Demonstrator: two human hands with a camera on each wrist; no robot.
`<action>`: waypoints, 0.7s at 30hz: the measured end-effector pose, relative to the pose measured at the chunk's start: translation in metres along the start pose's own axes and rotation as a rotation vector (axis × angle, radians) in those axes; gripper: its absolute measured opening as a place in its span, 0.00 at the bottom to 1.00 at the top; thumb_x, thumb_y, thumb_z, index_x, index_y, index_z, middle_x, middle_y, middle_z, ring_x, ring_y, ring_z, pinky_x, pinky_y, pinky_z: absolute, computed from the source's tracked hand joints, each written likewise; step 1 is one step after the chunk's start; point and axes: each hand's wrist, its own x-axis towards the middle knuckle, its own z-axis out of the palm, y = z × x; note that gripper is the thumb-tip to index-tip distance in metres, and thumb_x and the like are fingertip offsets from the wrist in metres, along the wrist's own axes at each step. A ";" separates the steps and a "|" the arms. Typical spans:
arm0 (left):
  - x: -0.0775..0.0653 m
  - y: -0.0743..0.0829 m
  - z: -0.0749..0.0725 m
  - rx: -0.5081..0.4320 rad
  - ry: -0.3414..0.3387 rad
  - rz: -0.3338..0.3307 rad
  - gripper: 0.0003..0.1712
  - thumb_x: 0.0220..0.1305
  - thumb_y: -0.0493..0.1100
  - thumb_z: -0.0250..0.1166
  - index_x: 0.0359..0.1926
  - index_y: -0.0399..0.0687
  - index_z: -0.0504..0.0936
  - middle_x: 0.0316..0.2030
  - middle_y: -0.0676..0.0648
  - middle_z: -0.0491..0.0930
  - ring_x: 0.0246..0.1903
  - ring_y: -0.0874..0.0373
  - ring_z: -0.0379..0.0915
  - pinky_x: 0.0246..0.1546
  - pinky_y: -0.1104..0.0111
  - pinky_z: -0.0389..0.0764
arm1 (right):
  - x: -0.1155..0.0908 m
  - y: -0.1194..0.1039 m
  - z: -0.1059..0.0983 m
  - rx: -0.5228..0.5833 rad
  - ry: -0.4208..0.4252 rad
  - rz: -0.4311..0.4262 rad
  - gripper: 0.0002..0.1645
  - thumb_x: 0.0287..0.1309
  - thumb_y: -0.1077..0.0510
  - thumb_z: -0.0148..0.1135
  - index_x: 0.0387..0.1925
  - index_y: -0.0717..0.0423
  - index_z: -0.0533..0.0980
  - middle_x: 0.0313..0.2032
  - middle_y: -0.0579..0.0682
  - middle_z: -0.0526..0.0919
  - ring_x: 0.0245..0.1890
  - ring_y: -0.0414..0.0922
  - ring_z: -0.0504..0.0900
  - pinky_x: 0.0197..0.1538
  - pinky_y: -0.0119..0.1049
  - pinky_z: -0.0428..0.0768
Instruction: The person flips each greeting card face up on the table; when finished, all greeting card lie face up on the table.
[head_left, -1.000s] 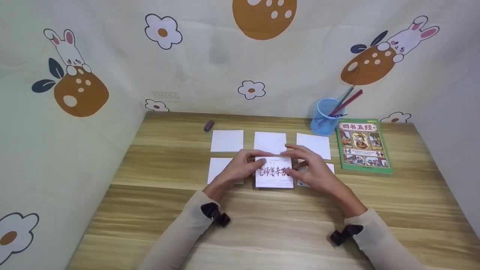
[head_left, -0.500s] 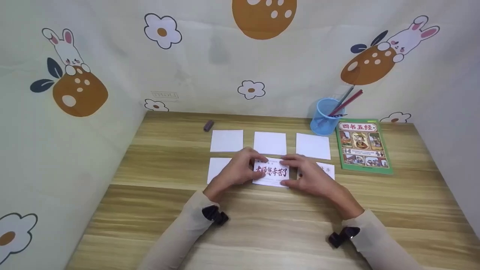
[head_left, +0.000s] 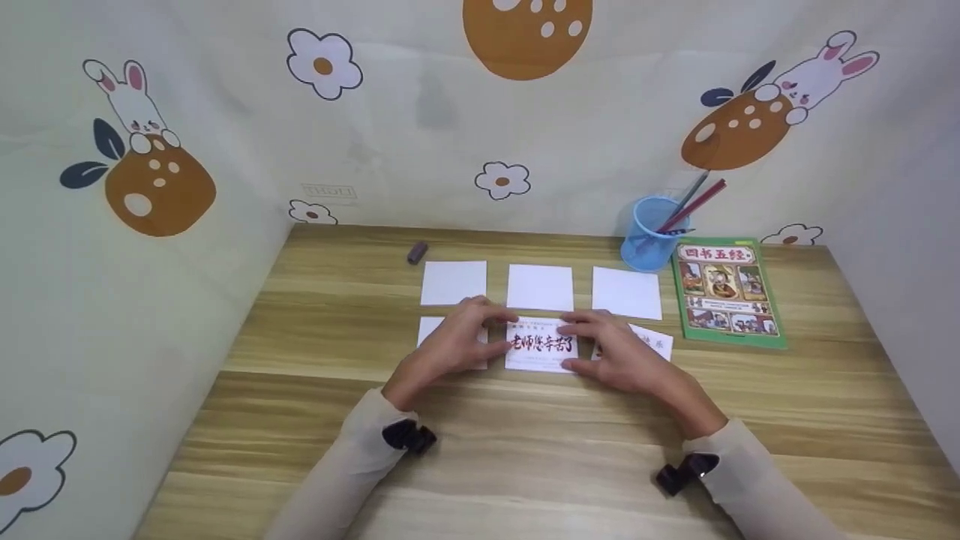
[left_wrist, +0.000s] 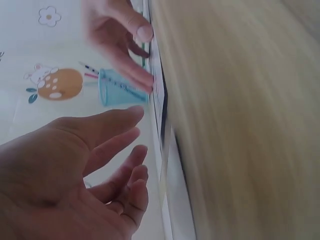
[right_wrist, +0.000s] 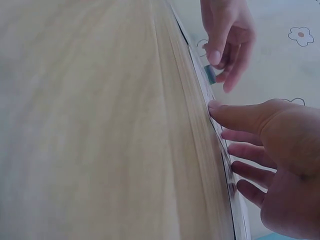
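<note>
A white card (head_left: pixel 541 358) printed with red-brown Chinese characters lies at the middle of the front row on the wooden table. My left hand (head_left: pixel 459 341) is beside its left edge, over a blank white card (head_left: pixel 429 330). In the left wrist view its relaxed fingers (left_wrist: pixel 137 157) hold nothing. My right hand (head_left: pixel 628 356) touches the printed card's right side, thumb at the lower corner and forefinger near the upper one. The right wrist view shows this thumb (right_wrist: pixel 235 114) on the card, other fingers loosely spread. Under this hand, partly hidden, sits another printed card (head_left: pixel 654 341), slightly askew.
Three blank white cards (head_left: pixel 540 287) form the back row. A dark eraser-like block (head_left: pixel 418 253) lies behind the left one. At the back right stand a blue pen cup (head_left: pixel 645 251) holding several pencils and a green-bordered book (head_left: pixel 731 334). Patterned cloth (head_left: pixel 420 142) walls the table.
The printed card has gone slightly left and lies square in the row. My left hand has drawn off leftward from it. My right hand has moved down its right side; the right-hand card has tilted.
</note>
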 end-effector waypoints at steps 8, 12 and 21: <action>-0.026 -0.023 -0.027 0.050 0.005 0.073 0.27 0.63 0.42 0.80 0.63 0.44 0.87 0.55 0.38 0.86 0.57 0.41 0.78 0.63 0.47 0.78 | 0.011 -0.019 0.007 0.027 0.055 -0.069 0.29 0.67 0.50 0.76 0.66 0.53 0.82 0.71 0.56 0.80 0.74 0.60 0.75 0.78 0.64 0.69; -0.037 -0.030 -0.037 0.078 -0.056 0.042 0.34 0.60 0.44 0.82 0.66 0.46 0.84 0.65 0.38 0.81 0.68 0.40 0.73 0.74 0.45 0.72 | 0.023 -0.037 0.019 0.022 0.040 -0.131 0.29 0.68 0.51 0.74 0.67 0.54 0.81 0.70 0.57 0.81 0.73 0.59 0.77 0.77 0.63 0.71; -0.045 -0.040 -0.042 0.082 -0.136 -0.010 0.39 0.59 0.45 0.83 0.71 0.51 0.81 0.74 0.43 0.74 0.76 0.44 0.66 0.79 0.48 0.69 | 0.055 -0.077 0.048 -0.059 0.004 -0.126 0.37 0.65 0.48 0.76 0.72 0.53 0.77 0.70 0.55 0.81 0.73 0.58 0.74 0.78 0.61 0.67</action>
